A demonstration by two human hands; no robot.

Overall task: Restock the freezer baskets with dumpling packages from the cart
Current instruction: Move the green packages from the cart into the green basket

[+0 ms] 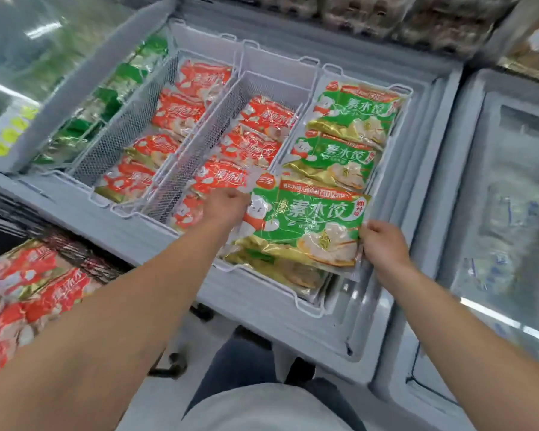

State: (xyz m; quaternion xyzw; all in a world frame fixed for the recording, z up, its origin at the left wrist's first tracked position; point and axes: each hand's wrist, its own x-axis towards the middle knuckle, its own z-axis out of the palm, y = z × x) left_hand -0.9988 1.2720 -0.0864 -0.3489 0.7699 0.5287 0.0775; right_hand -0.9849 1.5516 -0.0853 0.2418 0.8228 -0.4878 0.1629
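Your left hand (227, 202) and right hand (383, 244) each clench an edge of the green dumpling package (305, 222), keeping it flat. That lets it stack neatly in the right basket (305, 301).

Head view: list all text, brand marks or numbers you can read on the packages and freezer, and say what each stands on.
"素水饺": large white characters on the green package held by the left hand and right hand.
"三全": red brand badge, same package's top left corner.
"新升级": small corner tag, barely legible.
"素水饺": two green packages behind.
Red packages: lettering too blurred.
Yellow tags: unreadable.
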